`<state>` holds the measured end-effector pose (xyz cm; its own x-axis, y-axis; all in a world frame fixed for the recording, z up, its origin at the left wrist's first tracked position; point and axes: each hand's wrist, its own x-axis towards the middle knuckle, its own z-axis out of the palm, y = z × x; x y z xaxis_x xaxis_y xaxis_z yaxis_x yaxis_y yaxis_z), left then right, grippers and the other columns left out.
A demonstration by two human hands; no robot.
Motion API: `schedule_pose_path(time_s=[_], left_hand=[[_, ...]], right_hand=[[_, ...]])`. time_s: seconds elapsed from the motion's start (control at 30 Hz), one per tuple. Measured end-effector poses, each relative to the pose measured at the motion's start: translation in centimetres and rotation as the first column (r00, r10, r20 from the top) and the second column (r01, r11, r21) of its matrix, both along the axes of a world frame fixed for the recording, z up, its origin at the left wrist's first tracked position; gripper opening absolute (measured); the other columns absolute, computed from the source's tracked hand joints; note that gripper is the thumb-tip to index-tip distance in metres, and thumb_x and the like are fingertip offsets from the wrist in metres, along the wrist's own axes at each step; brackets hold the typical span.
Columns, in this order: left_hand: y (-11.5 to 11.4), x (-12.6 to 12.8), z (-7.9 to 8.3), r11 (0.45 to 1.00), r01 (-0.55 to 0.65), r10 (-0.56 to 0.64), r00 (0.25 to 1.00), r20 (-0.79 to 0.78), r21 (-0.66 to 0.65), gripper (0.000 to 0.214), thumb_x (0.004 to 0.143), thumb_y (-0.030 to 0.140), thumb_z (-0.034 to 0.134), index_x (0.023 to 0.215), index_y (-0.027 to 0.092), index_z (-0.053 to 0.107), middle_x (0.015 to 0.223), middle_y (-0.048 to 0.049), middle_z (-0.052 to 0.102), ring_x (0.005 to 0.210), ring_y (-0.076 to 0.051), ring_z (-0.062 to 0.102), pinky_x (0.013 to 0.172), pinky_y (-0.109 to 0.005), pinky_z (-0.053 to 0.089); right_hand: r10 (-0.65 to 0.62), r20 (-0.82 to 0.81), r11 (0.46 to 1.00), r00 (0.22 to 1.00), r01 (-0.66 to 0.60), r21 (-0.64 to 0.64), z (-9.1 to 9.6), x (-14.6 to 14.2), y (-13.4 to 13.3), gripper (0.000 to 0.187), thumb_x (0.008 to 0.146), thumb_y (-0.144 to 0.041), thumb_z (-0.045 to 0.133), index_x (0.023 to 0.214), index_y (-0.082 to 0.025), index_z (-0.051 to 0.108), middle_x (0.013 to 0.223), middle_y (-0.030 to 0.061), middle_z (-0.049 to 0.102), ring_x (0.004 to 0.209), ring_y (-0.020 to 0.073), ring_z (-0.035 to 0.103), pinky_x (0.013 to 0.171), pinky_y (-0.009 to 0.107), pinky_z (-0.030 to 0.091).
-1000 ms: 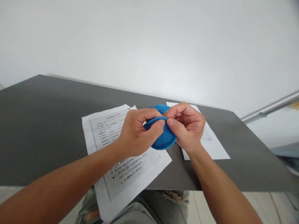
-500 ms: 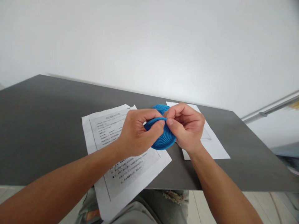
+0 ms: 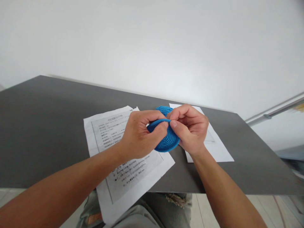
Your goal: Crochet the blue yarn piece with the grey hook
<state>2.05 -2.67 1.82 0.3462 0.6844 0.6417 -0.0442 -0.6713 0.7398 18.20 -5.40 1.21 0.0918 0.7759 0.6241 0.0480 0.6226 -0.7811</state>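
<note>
A round blue crocheted piece [image 3: 168, 140] with ringed rows is held up over the table between both hands. My left hand [image 3: 142, 134] is closed on it, thumb on the near face and fingers behind the upper edge. The thumb and fingertips of my right hand [image 3: 190, 126] pinch the piece's top edge, close to the left thumb. Whether a hook or a strand sits in the right fingers cannot be made out. Behind the hands, a bundle of blue yarn [image 3: 164, 110] shows in part.
A creased printed sheet [image 3: 140, 193] lies under the left forearm and hangs over the front edge of the grey table [image 3: 54, 126]. Another white sheet [image 3: 220, 153] lies beneath the right hand. A white wall [image 3: 142, 47] stands behind the table, and a grey rail [image 3: 285, 109] runs at right.
Both hands and the blue crocheted piece have shifted very slightly to the right. The grip of each hand looks the same.
</note>
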Motion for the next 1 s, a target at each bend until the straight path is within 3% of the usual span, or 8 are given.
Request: schedule_pose_path(time_s=[0.33, 0.7, 1.0], left_hand=[[-0.02, 0.16, 0.21, 1.000, -0.005, 0.005, 1.000, 0.005, 0.003, 0.025, 0.083, 0.008, 0.058, 0.059, 0.014, 0.062, 0.053, 0.0077, 0.046, 0.051, -0.004, 0.038, 0.047, -0.017, 0.029], [-0.09, 0.06, 0.10, 1.000, 0.001, -0.001, 1.000, -0.023, -0.001, 0.025, 0.083, 0.010, 0.058, 0.059, 0.015, 0.060, 0.051, 0.0076, 0.045, 0.049, -0.005, 0.038, 0.048, -0.020, 0.030], [0.02, 0.00, 0.10, 0.997, 0.009, -0.009, 1.000, 0.004, -0.078, 0.025, 0.084, 0.019, 0.061, 0.059, 0.016, 0.059, 0.055, 0.0050, 0.049, 0.051, -0.007, 0.040, 0.048, -0.023, 0.030]], right_hand=[[0.007, 0.016, 1.000, 1.000, -0.008, 0.018, 0.14, -0.07, 0.02, 0.011, 0.081, -0.013, 0.075, 0.076, -0.022, 0.072, 0.063, -0.0039, 0.064, 0.052, 0.0104, 0.053, 0.049, 0.024, 0.043], [-0.073, 0.076, 0.997, 0.994, 0.076, -0.034, 0.50, -0.22, -0.12, 0.009, 0.075, -0.017, 0.073, 0.071, -0.023, 0.067, 0.059, -0.0050, 0.062, 0.050, 0.0102, 0.052, 0.046, 0.023, 0.041], [-0.100, 0.008, 0.993, 0.995, 0.100, -0.070, 0.19, -0.14, -0.11, 0.009, 0.074, -0.018, 0.074, 0.074, -0.024, 0.067, 0.059, -0.0044, 0.060, 0.054, 0.0127, 0.053, 0.048, 0.026, 0.041]])
